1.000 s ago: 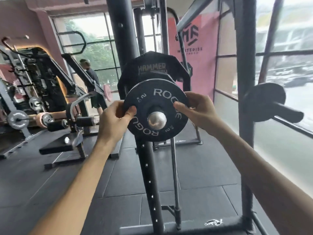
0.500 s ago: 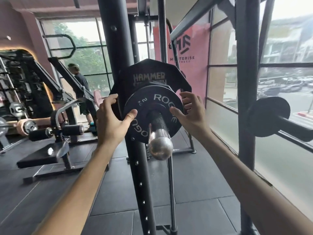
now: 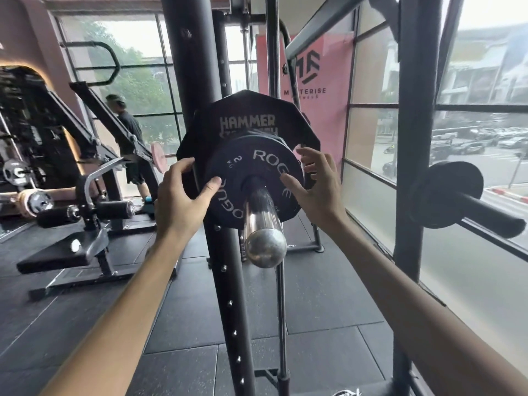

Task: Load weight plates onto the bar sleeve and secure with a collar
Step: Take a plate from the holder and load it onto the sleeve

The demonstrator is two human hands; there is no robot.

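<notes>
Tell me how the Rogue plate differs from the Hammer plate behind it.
The Rogue plate is smaller and round; the Hammer plate is larger with a many-sided rim. The Rogue plate sits outermost, the Hammer plate behind it, partly hidden. Both are black with pale lettering, on the same bar sleeve.

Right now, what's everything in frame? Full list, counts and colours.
bar sleeve: 1, silver, centre, end toward the camera
large plate: 1, black, on the sleeve
small plate: 1, black, white lettering, on the sleeve in front of the large plate
collar: none seen
rack post: 1, black, holes, centre
peg: 1, black, far right
bench: 1, black, lower left
person: 1, dark clothes, by the left window
banner: 1, pink, behind the rack
floor mats: black, underfoot
left hand: 1, thumb on the small plate's face, fingers curled at its left rim
right hand: 1, fingers spread, thumb on the plate's face
</notes>
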